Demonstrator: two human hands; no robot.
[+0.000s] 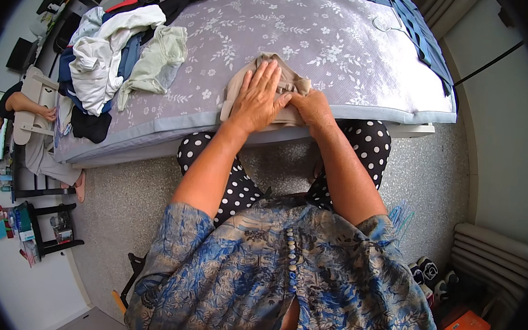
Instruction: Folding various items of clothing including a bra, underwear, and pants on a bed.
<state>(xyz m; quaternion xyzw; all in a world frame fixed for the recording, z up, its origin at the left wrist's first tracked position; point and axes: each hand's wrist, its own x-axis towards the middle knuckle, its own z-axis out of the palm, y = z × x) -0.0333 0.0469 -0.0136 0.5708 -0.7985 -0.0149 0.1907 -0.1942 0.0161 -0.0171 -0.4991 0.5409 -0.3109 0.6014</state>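
Note:
A beige garment (294, 78), partly folded, lies near the bed's front edge before me. My left hand (261, 97) rests flat on its left part, palm down, fingers stretched out and slightly apart. At the garment's right side my right hand (313, 104) grips the cloth, its thumb pointing towards my left hand. The fingertips of that hand are hidden. A short strap-like piece of the cloth shows between both hands. Beneath the garment is a lilac bedspread (209, 30) with white flowers.
Piled clothes (100, 59) lie on the bed's left, beside a pale green garment (158, 61). Blue clothing (411, 32) and a wire hanger (389, 26) lie at the far right. Another person (27, 104) sits by a white chair (36, 100). Shoes (425, 271) and an orange box (465, 329) stand lower right.

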